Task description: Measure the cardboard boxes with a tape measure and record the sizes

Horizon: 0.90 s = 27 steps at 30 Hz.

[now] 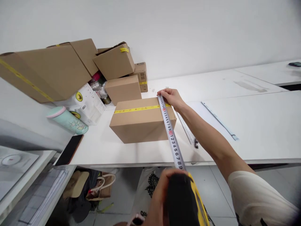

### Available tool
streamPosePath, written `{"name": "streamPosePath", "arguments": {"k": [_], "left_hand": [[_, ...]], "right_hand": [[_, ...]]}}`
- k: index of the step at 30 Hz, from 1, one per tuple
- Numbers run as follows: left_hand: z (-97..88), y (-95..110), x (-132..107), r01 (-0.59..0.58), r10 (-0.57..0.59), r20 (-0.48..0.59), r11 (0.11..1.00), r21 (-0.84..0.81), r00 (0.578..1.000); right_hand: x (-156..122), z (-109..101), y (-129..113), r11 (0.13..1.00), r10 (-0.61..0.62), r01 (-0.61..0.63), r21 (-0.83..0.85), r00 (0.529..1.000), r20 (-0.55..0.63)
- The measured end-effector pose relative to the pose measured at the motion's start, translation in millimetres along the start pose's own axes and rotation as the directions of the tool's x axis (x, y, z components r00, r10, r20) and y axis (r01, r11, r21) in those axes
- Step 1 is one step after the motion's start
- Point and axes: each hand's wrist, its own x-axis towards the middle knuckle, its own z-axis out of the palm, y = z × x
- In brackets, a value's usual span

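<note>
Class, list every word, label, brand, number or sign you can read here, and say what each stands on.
"1 2 3 4 5 6 7 8 9": black, on the tape measure blade, nearest the case.
"20": red patch, same blade.
Blurred or too small: print on the front box's yellow tape, the avocado carton's label, the rear carton.

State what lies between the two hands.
The head view shows the measuring tape running from the left hand to the right hand, across the cardboard box.
</note>
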Motion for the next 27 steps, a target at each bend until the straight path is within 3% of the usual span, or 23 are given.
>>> {"name": "streamPosePath", "arguments": {"k": [4,8,14,20,27], "left_hand": [[10.1,20,2,-0.152,0.158,-0.029,0.978,0.141,0.987],[8.9,26,12,-0.177,0.184,-0.005,0.954,0.241,0.983],[17.8,40,-1,-0.113,0.112,0.013,0.984,0.141,0.994],[17.5,51,-26,-0.099,0.093,-0.165,0.995,-0.026,0.982],[20.7,57,-11,0.075,-0.081,-0.109,0.995,-0.063,0.991]], "right_hand": [[-7,4,3,0.996,-0.019,0.015,0.084,0.999,0.046],[2,3,9,0.994,0.001,-0.004,0.107,1.000,0.022],[2,-3,12,1.000,0.013,-0.012,-0.029,1.000,0.020],[7,-5,11,0.999,0.046,-0.044,-0.029,0.997,0.054],[8,-2,8,0.997,0.075,-0.072,-0.040,0.995,0.070]]}}
